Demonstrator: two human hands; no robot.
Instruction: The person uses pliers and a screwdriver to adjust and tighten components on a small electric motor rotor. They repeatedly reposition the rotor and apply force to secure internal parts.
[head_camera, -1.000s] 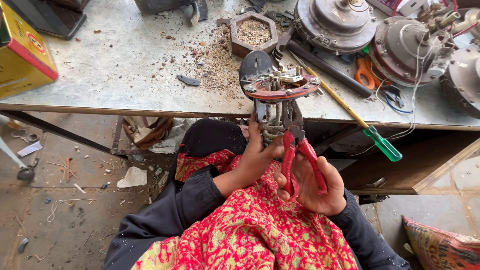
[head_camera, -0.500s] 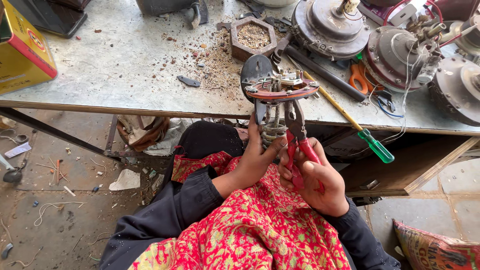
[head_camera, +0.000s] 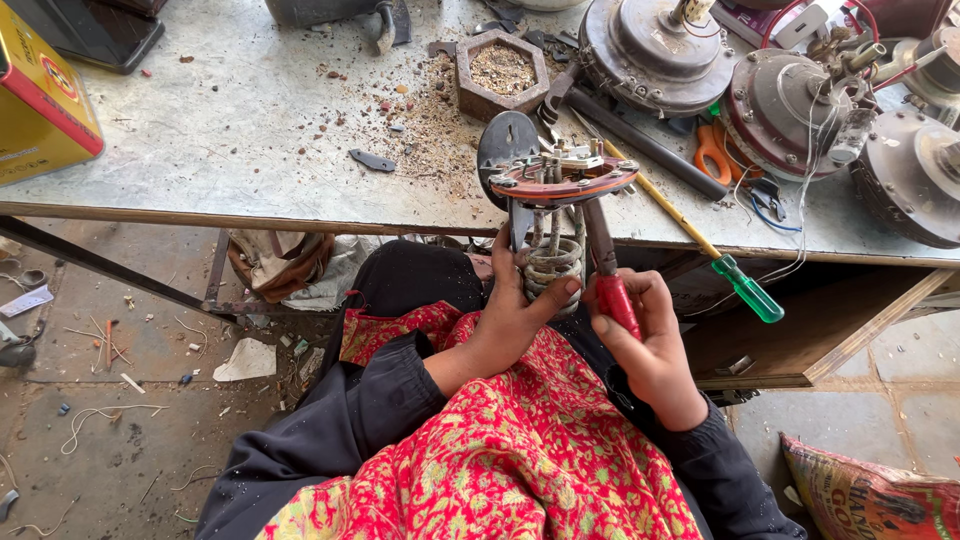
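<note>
Now your left hand (head_camera: 515, 325) wraps around the coiled heating element (head_camera: 552, 262), fingers closed on its grey coil, palm side hidden from you. Above that grip sits its round rusty plate (head_camera: 565, 180). Just right, your right hand (head_camera: 645, 345) clamps the red-handled pliers (head_camera: 607, 270); their tips vanish under the plate, unreadable.

A single head-worn camera looked steeply down from close above the person's lap, facing the far grey metal workbench (head_camera: 250, 150), with bare concrete floor (head_camera: 100, 420) at the left.
</note>
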